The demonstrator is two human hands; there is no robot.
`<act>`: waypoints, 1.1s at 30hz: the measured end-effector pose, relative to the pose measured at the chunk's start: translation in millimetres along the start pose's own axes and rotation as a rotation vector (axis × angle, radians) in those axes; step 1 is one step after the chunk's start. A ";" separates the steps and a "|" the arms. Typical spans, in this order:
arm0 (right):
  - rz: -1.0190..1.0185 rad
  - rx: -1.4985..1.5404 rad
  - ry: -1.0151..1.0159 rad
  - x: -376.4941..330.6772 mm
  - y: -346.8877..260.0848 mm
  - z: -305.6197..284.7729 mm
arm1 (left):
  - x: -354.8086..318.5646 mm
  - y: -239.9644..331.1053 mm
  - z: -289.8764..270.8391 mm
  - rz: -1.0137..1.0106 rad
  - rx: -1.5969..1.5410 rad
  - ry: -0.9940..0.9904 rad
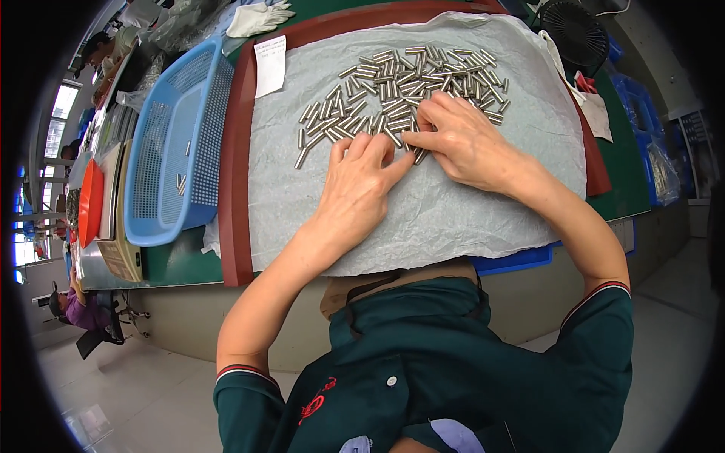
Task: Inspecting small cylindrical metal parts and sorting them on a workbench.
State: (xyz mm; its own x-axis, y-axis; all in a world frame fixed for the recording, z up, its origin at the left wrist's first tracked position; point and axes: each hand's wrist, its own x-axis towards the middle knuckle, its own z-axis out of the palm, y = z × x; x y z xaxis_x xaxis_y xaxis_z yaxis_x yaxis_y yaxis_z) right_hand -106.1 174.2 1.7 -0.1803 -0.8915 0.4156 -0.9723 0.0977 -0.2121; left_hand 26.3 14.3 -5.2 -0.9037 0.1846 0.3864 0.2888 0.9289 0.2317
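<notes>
A loose pile of short, shiny metal pins [389,72] lies on a sheet of pale crinkled paper [302,226]. At the pile's near edge, my left hand [353,189] has its fingers bent down among the pins, its thumb reaching right to a few pins [420,156] standing close together. My right hand [468,147] comes in from the right with curled fingers, its thumb side against that same small group. The two hands nearly meet there, with pins between them. Both sets of fingertips are partly hidden.
A dark red wooden frame [239,174] borders the paper. Left of it stands a blue plastic basket [143,181] with a few pins inside. A written paper slip [270,66], white gloves [259,19], an orange-red tray [91,202] and a black fan [574,34] surround the work area.
</notes>
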 end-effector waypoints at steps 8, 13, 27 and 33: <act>0.066 0.104 0.053 0.4 8.1 0.0 | -9.3 -1.8 -26.5 -0.090 -0.190 0.117; 0.111 0.058 0.192 2.0 13.5 -12.5 | -17.9 -19.1 -43.2 -0.669 -0.965 0.064; 0.276 0.050 0.270 -26.9 20.7 -35.4 | -9.6 -28.1 -49.8 -0.495 -0.349 0.185; 0.388 -0.027 0.406 -39.8 16.7 -61.9 | -33.9 -10.6 -75.8 -0.450 -0.172 0.168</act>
State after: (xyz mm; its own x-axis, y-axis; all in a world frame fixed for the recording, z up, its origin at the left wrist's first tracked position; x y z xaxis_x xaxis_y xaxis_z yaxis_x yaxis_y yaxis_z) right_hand -124.3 238.7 36.3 -0.5634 -0.5462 0.6199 -0.8256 0.4007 -0.3973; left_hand 77.9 -26.1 46.9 -0.8913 -0.2886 0.3497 -0.0562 0.8356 0.5465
